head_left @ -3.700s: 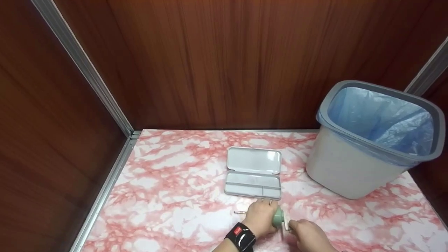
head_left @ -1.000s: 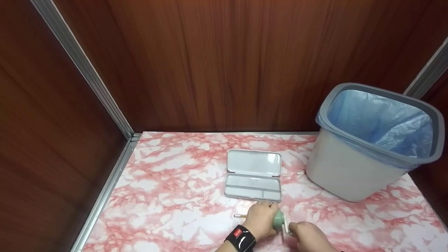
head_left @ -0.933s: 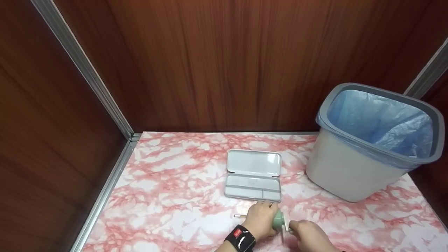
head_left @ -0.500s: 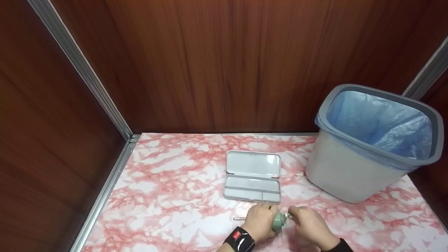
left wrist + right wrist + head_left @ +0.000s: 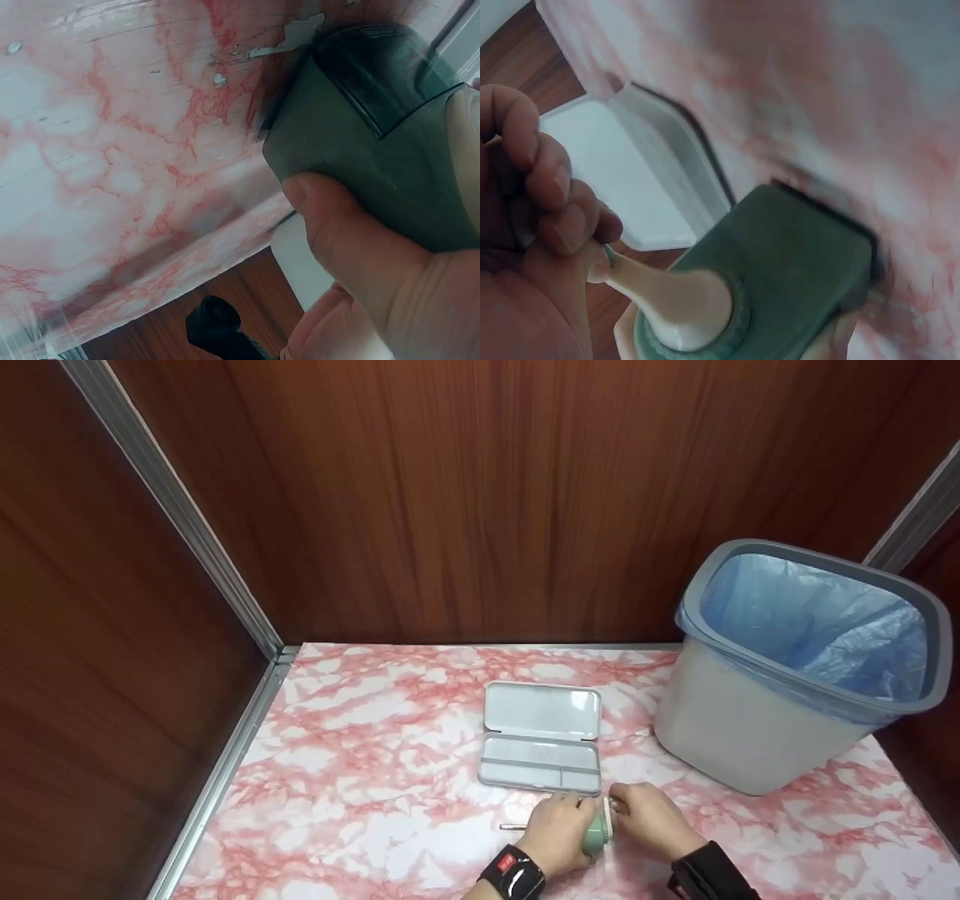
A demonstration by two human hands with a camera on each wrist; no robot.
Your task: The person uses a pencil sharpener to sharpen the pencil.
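A green crank pencil sharpener [image 5: 595,835] rests on the table near its front. My left hand [image 5: 556,831] grips its body from above; the left wrist view shows the thumb [image 5: 352,232] pressed along the green housing [image 5: 375,180] below a dark see-through part. From the sharpener's left side a pencil [image 5: 513,827] sticks out, its rest hidden by my left hand. My right hand [image 5: 649,814] pinches the end of the cream crank handle [image 5: 660,292], which points upward in the head view. Curled fingers [image 5: 547,172] of that hand show in the right wrist view.
Just beyond my left hand lies a grey pencil case [image 5: 541,739], its lid lifted back and its compartments bare. A light bin [image 5: 750,720] with a blue liner stands on the right. Wooden panels [image 5: 480,510] wall the table [image 5: 360,780] at the back and sides.
My right hand has swung the crank from low beside the sharpener up to its far side. The left hand keeps its grip, and the pencil stays in the same place.
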